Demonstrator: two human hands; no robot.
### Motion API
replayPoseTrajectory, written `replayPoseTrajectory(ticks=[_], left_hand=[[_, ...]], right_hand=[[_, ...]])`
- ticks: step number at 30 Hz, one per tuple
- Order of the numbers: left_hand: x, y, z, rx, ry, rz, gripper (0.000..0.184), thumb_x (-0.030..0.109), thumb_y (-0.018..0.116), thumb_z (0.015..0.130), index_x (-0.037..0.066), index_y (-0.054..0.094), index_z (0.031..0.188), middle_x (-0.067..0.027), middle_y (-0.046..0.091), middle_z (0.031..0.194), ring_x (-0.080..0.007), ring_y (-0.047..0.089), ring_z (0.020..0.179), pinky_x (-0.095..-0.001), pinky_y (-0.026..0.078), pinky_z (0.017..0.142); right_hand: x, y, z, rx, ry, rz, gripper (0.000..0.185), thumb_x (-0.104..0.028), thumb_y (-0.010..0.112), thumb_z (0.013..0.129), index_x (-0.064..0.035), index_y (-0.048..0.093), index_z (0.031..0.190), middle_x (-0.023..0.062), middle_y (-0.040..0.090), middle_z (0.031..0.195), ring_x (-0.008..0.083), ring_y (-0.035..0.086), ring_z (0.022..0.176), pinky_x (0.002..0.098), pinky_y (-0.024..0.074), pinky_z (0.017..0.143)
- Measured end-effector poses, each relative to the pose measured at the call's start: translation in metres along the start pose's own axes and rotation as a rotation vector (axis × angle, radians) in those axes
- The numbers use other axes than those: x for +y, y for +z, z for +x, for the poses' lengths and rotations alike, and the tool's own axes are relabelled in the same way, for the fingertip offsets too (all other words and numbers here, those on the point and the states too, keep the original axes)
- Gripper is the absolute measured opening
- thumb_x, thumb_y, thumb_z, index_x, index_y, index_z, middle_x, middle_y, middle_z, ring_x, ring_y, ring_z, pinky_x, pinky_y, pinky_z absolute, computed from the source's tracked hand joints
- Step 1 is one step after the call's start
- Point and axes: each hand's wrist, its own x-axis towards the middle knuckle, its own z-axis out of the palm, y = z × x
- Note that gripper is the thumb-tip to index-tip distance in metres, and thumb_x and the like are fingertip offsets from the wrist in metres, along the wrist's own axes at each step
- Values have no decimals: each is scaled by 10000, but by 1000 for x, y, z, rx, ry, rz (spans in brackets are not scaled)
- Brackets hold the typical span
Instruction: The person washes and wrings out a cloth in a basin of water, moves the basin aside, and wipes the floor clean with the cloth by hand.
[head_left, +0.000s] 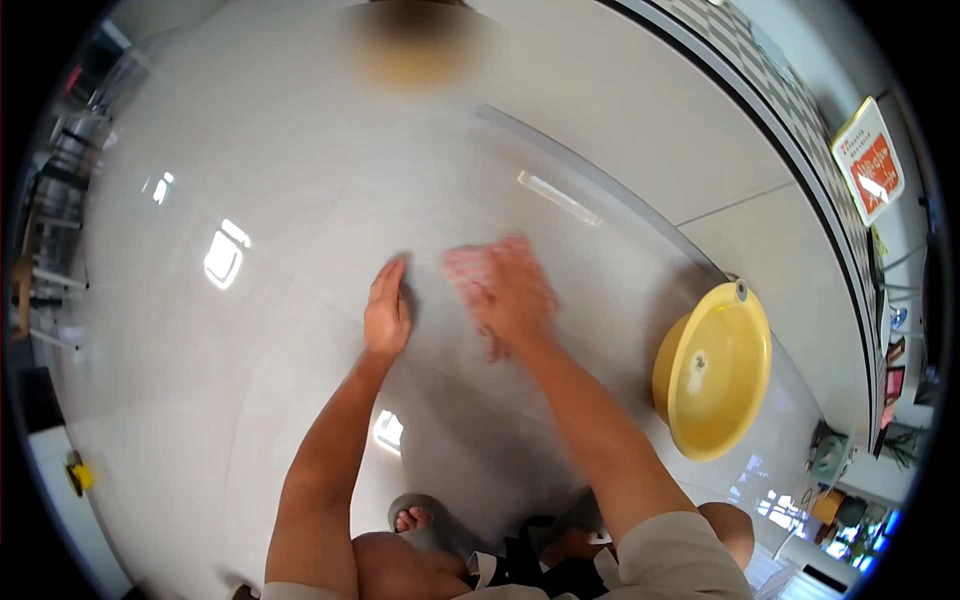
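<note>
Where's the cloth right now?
Near the middle of the head view, the cloth is under the right hand on the floor, between the left hand and the yellow basin.

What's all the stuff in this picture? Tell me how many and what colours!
Cloth: one, red and white, under the right hand
Basin: one, yellow, right side
Floor: one, grey, across the middle
Panels: at least two, pale, upper right
Sign: one, orange and white, far right
Furniture: count unclear, dark, left edge
Clutter: several, mixed colours, right edge
Blurred shape: one, brown, top edge
Sandal: at least one, grey, bottom
Sleeves: two, beige, bottom
Arms: two, bare, bottom
Left hand: one, bare, on the floor
Right hand: one, bare, on the cloth
</note>
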Motion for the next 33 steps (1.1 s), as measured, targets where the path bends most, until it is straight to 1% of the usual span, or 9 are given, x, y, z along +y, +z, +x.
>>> replayPoseTrajectory(ticks=[3,7,10,15,20,21,24,29,33], left_hand=[[-33,-41,-35,62,104,370,551,21,581,974,8,548,1525,-226,523,1590,-435,490,1474,-505,412,1230],[-74,-84,-74,67,75,572,582,227,611,1040,-13,512,1561,-255,418,1670,-459,387,1549,-546,322,1279],[-75,-85,-76,3,17,564,592,212,584,1069,-22,464,1600,-273,384,1690,-475,351,1567,-549,288,1295],[-89,-106,-76,-41,0,247,557,143,535,1075,-5,456,1607,-250,396,1690,-449,340,1582,-515,283,1312],[-80,-129,-96,-14,-95,125,543,41,528,1041,33,493,1583,-216,480,1640,-418,424,1543,-464,367,1287],[-81,-133,-107,1,-76,173,543,26,535,1031,28,502,1573,-217,496,1625,-419,442,1529,-466,382,1277],[-83,-138,-146,52,5,293,542,-21,566,990,-15,535,1531,-229,532,1582,-424,487,1492,-470,414,1256],[-95,-131,-181,81,17,265,558,-34,551,971,-57,519,1527,-240,514,1589,-437,464,1505,-479,389,1268],[-94,-141,-180,82,-105,73,585,-2,510,994,-28,476,1578,-241,461,1642,-434,433,1530,-463,363,1281]], right_hand=[[45,-1,-44,170,174,-152,806,-539,528,1056,-41,375,1672,243,340,1738,421,240,1639,547,147,1348],[15,4,-38,208,452,-231,813,-522,531,1050,-2,382,1657,273,325,1735,467,232,1630,571,138,1344],[-63,33,-17,166,318,-267,850,-564,462,1074,33,346,1669,269,310,1745,489,168,1644,578,64,1350],[-224,90,12,-96,89,19,798,-521,473,1086,-46,311,1705,220,248,1785,423,123,1674,589,16,1352],[-180,76,-13,-38,-133,-34,751,-469,509,1089,-48,348,1689,232,285,1764,408,165,1665,540,98,1357],[-158,75,-28,108,6,196,735,-463,528,1082,-64,372,1680,214,325,1751,420,210,1649,547,147,1345],[-96,51,-54,92,248,-168,710,-474,436,1125,-45,347,1684,217,320,1754,404,202,1655,554,89,1353],[-134,70,-62,165,387,-209,752,-511,389,1125,-17,322,1687,229,282,1767,429,144,1663,564,41,1354],[-244,120,-32,147,211,-159,768,-518,385,1119,-41,279,1711,227,237,1784,441,105,1670,580,20,1349]])
